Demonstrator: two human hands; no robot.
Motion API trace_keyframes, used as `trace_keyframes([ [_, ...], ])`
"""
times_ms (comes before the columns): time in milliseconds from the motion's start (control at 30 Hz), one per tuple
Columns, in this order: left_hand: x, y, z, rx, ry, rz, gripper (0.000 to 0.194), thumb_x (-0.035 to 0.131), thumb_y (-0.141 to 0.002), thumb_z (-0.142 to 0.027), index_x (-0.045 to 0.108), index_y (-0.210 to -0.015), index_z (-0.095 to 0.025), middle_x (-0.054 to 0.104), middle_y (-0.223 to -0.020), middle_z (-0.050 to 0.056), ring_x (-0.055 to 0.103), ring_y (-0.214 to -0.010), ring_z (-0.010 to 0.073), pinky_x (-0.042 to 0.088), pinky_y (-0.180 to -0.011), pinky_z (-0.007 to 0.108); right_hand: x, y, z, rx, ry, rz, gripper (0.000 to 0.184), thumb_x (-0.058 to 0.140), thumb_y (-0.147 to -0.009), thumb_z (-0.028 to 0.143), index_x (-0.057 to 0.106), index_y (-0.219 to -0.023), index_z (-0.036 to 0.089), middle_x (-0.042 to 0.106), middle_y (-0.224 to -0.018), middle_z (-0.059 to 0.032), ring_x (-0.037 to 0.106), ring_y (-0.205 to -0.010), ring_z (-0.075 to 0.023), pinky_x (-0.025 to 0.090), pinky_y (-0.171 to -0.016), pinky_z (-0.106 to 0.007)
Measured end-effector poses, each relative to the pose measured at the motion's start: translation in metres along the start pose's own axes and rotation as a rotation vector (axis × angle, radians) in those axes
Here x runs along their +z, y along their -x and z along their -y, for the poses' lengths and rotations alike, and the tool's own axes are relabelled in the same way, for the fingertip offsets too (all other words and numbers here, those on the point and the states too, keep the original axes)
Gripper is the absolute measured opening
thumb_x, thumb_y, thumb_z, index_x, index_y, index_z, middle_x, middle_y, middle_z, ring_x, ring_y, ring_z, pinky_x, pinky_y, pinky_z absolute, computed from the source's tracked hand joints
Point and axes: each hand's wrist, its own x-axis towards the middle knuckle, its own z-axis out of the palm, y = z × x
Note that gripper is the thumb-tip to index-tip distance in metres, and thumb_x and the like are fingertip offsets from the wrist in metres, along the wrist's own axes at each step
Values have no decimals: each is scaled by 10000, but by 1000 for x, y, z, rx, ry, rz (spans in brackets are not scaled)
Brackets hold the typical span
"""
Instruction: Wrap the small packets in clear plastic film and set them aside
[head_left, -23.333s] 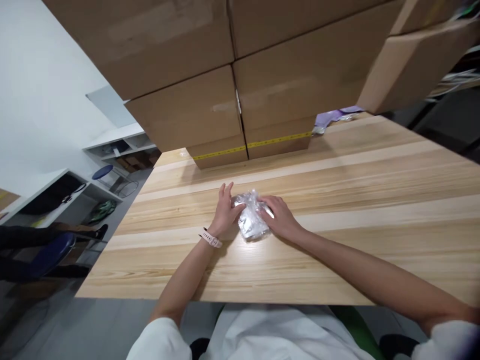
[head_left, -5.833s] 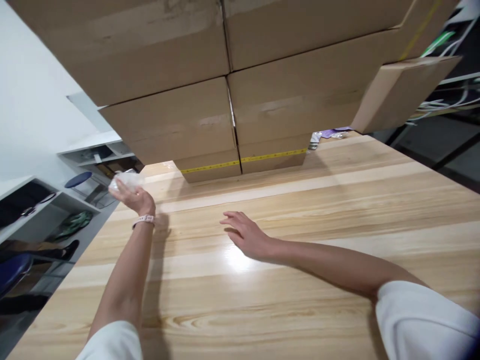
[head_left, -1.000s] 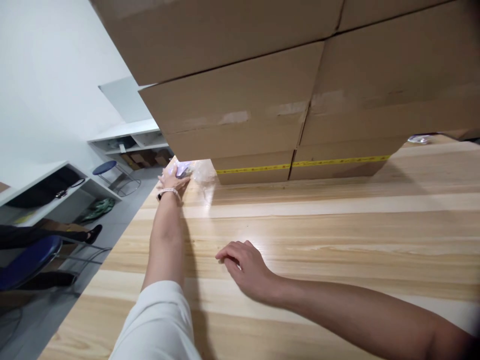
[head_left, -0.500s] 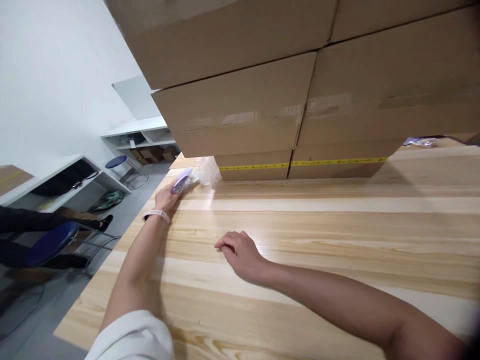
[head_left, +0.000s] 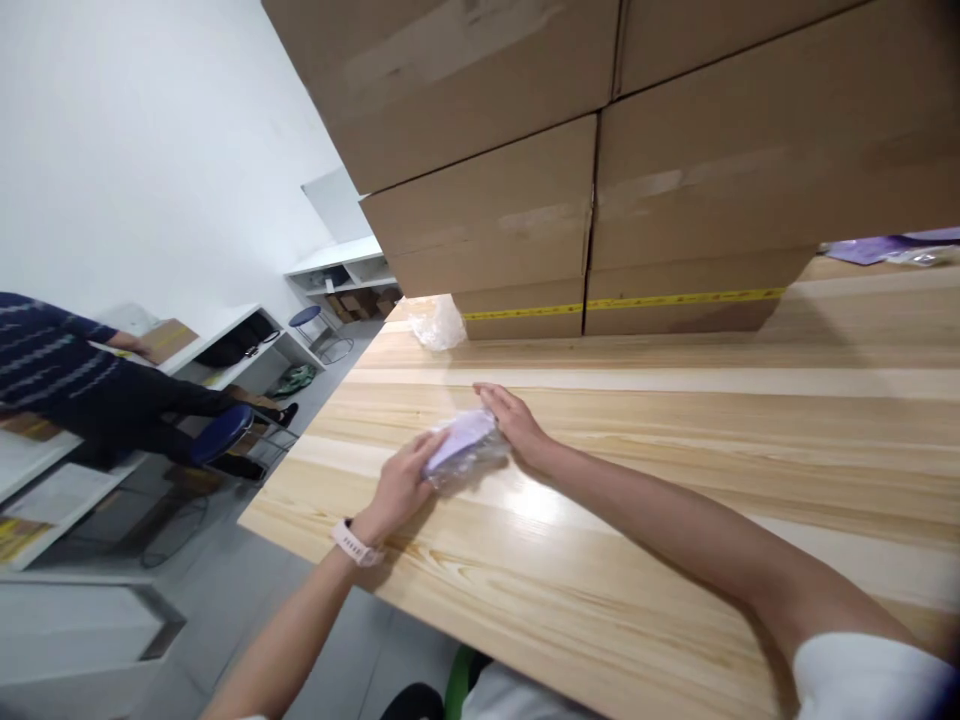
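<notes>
A purple item in a clear plastic bag (head_left: 466,446) lies low over the wooden table (head_left: 675,420), between my two hands. My left hand (head_left: 405,480), with a pale watch band at the wrist, grips the bag's left end, fingers over the purple part. At the far right end of the bag is my right hand (head_left: 517,420), its fingers stretched out together and touching the plastic or right beside it. What exactly is inside the bag I cannot make out.
Stacked cardboard boxes (head_left: 487,230) with yellow tape stand along the table's back. A crumpled clear plastic bag (head_left: 439,325) lies at the back left, purple packets (head_left: 870,249) at the back right. Beyond the left edge are a blue stool (head_left: 221,435), shelves and another person (head_left: 82,370).
My left hand has brought the purple item in its bag from the table's far left toward me. My right hand has moved up to the bag. The view has turned left.
</notes>
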Motion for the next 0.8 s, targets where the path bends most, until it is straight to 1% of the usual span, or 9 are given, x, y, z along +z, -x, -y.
trace_keyframes([
  [100,12,-10,-43,197,-28,117,720,577,-874,-185,431,-1557,-357,520,-1508,103,560,-1323,314,476,-1086,445,-53,26,16,14,68,286,414,572,-947,519,760,-1128,198,701,-1264,-101,654,-1157,-255,502,-1013,-414],
  [200,26,-30,-80,399,-45,211,715,570,-914,-201,372,-1577,-377,513,-1499,102,558,-1306,298,491,-1060,439,-108,71,26,-37,310,311,443,637,-903,556,747,-1196,243,684,-1286,-102,641,-1185,-287,494,-1034,-457],
  [300,43,-57,-115,578,-22,256,720,612,-903,-224,379,-1570,-362,500,-1502,109,522,-1336,303,483,-1065,445,-143,116,24,-59,469,32,481,582,-926,591,700,-1273,280,637,-1373,-98,579,-1286,-300,451,-1099,-489],
  [433,44,-98,-139,719,76,377,749,636,-892,-216,365,-1583,-315,414,-1588,120,414,-1451,303,395,-1149,474,-159,154,14,-154,605,-270,533,472,-969,614,615,-1376,302,508,-1531,-94,429,-1442,-301,327,-1201,-540],
  [500,27,-117,-128,750,153,489,775,742,-836,-299,433,-1547,-322,365,-1633,95,326,-1513,322,342,-1185,492,-160,161,10,-216,687,-291,571,482,-962,623,565,-1431,309,428,-1595,-101,366,-1482,-322,284,-1209,-595],
  [567,2,-135,-102,650,275,552,711,844,-733,-375,608,-1402,-331,490,-1556,70,426,-1454,326,401,-1144,461,-159,162,7,-249,743,-279,582,495,-953,627,556,-1442,317,423,-1595,-110,378,-1469,-345,293,-1186,-644],
  [633,-22,-153,-65,298,415,416,420,884,-668,-347,778,-1069,-283,730,-1202,76,669,-1131,293,538,-953,381,-158,160,5,-236,756,-277,547,501,-955,614,585,-1414,328,468,-1561,-110,419,-1438,-353,337,-1158,-656],
  [700,-40,-174,-29,-42,444,189,209,899,-630,-303,761,-768,-228,740,-846,68,699,-854,262,568,-794,345,-156,157,4,-198,730,-296,493,509,-959,592,627,-1363,337,512,-1524,-102,447,-1416,-348,384,-1138,-641],
  [800,-49,-208,12,-235,437,13,164,790,-826,-333,736,-891,-192,715,-917,78,683,-869,226,575,-811,355,-154,153,4,-166,665,-342,422,513,-966,563,670,-1292,345,557,-1482,-87,470,-1401,-334,419,-1127,-618],
])
